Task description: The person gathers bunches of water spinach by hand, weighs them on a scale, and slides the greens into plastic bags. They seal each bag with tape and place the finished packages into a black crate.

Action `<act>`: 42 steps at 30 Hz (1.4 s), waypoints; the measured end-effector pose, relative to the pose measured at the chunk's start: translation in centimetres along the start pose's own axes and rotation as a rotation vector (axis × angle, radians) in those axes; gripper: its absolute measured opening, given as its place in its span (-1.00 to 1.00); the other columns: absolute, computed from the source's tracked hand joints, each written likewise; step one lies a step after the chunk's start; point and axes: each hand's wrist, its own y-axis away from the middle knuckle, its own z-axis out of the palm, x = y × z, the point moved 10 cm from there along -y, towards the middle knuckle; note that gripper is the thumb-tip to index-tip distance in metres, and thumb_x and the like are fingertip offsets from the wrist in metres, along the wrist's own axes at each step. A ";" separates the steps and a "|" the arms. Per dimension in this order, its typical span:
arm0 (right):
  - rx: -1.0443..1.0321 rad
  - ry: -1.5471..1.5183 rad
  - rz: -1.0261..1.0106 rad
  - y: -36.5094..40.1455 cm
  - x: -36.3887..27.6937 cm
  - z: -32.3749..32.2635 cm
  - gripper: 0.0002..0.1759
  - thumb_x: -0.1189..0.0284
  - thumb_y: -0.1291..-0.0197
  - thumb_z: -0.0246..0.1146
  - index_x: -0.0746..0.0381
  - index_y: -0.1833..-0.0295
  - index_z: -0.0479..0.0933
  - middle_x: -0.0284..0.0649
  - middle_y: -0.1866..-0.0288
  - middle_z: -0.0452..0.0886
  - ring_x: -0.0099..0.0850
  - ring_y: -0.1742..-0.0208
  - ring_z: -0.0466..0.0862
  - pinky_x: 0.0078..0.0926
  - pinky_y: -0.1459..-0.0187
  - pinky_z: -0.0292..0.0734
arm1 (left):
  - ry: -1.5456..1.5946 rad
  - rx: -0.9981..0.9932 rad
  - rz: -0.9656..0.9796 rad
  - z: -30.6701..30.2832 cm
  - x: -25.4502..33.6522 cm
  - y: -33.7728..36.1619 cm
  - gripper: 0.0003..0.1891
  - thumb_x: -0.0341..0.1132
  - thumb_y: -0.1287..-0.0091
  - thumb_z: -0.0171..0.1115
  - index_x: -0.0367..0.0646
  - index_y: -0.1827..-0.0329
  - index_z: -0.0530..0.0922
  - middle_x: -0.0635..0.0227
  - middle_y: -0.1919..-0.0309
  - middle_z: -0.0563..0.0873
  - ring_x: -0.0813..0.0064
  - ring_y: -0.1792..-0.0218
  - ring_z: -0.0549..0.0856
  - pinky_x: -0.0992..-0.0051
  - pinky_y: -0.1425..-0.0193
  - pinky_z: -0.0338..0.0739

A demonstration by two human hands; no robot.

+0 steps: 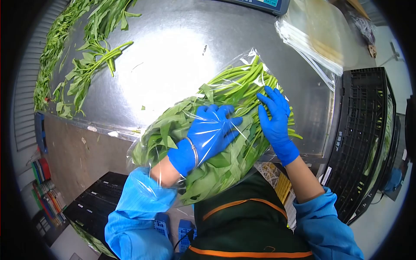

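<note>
A large bunch of water spinach (216,169), with long green stems and broad leaves, lies slanted across the table's front edge inside a clear plastic bag (248,56). Its stems point to the upper right and its leaves to the lower left. My left hand (209,132), in a blue glove, is inside the bag. It rests over the bunch with its fingers bent around the greens; the undersides of the fingers are hidden. On the stem side, my right hand (274,117), also gloved in blue, touches the bag from outside with fingers stretched and slightly apart.
More loose greens (93,65) lie on the metal table (173,52) at the left. A scale (268,4) stands at the back, beside a stack of clear bags (312,39). Black crates (357,134) stand at the right, another black crate (102,201) at lower left.
</note>
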 end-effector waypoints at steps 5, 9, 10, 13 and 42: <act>-0.019 0.034 -0.006 0.0 -0.1 0.0 -0.67 0.47 0.01 0.18 0.08 0.05 0.53 -0.21 -0.16 0.41 -0.17 -0.24 0.27 -0.24 -0.23 0.03 | 0.007 -0.077 -0.037 1.0 -0.6 -0.1 -0.82 -0.24 0.01 0.30 0.06 0.30 0.63 0.35 0.11 0.58 0.30 0.12 0.50 0.32 0.01 0.30; -0.029 0.004 0.004 0.1 0.2 0.2 -0.66 0.45 0.00 0.18 0.08 0.03 0.52 -0.21 -0.16 0.41 -0.17 -0.23 0.28 -0.24 -0.23 0.04 | 0.254 0.134 -0.073 -2.0 -0.9 1.7 -0.90 -0.33 -0.01 0.29 0.02 0.39 0.64 0.40 0.08 0.59 0.30 0.06 0.49 0.35 0.00 0.32; -0.039 0.003 0.008 0.0 0.3 0.3 -0.66 0.45 0.00 0.18 0.08 0.03 0.52 -0.21 -0.15 0.41 -0.17 -0.22 0.28 -0.24 -0.23 0.04 | 0.262 0.181 -0.050 -2.9 -0.6 2.2 -0.90 -0.33 -0.01 0.29 -0.01 0.38 0.61 0.37 0.10 0.59 0.27 0.10 0.51 0.33 0.02 0.34; -0.025 0.008 -0.010 0.1 0.2 0.3 -0.67 0.45 -0.02 0.17 0.09 0.02 0.51 -0.21 -0.15 0.41 -0.17 -0.22 0.28 -0.25 -0.22 0.06 | 0.297 0.188 0.001 -4.5 -0.6 4.4 -0.83 -0.33 -0.02 0.30 -0.06 0.31 0.56 0.32 0.10 0.58 0.23 0.08 0.51 0.30 -0.02 0.33; -0.616 -0.176 -0.655 5.2 -27.8 3.4 -0.57 0.36 0.01 0.21 -0.08 -0.07 0.45 -0.25 -0.24 0.31 -0.17 -0.31 0.19 -0.03 -0.28 -0.08 | 1.256 0.413 -0.469 -3.3 -7.1 19.0 -0.69 -0.51 -0.07 0.23 -0.20 0.06 0.56 0.29 0.22 0.64 0.48 0.15 0.60 0.51 0.05 0.48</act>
